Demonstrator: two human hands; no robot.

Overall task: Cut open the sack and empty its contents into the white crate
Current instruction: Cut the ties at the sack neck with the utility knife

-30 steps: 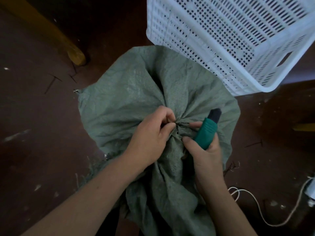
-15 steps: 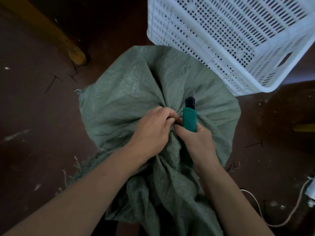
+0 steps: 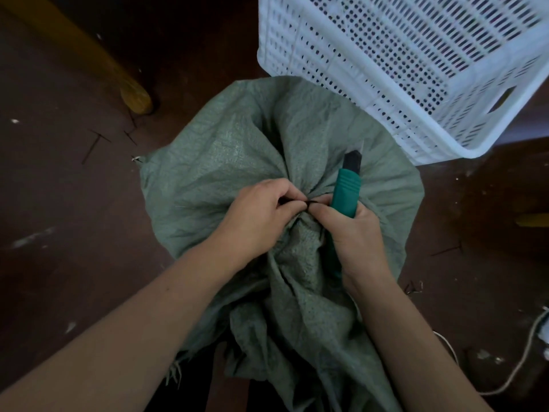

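A grey-green woven sack point(image 3: 225, 162) stands on the dark floor in the middle of the view, its neck gathered and bound by a thin dark tie point(image 3: 309, 202). My left hand point(image 3: 261, 215) pinches that tie at the gathered neck. My right hand point(image 3: 353, 236) grips a green-handled utility knife point(image 3: 346, 188), its black tip pointing away from me, and its fingertips touch the tie too. The white perforated crate point(image 3: 439, 144) lies just beyond the sack at the upper right. What the sack holds is hidden.
A yellow wooden leg point(image 3: 135, 96) ends on the floor at the upper left. A white cord point(image 3: 523, 367) curls over the floor at the lower right. Thin dark scraps point(image 3: 95, 144) are scattered on the brown floor left of the sack.
My hands have drawn slightly apart at the sack's neck, and the dark tie now shows between them. The knife has tilted a little to the right.
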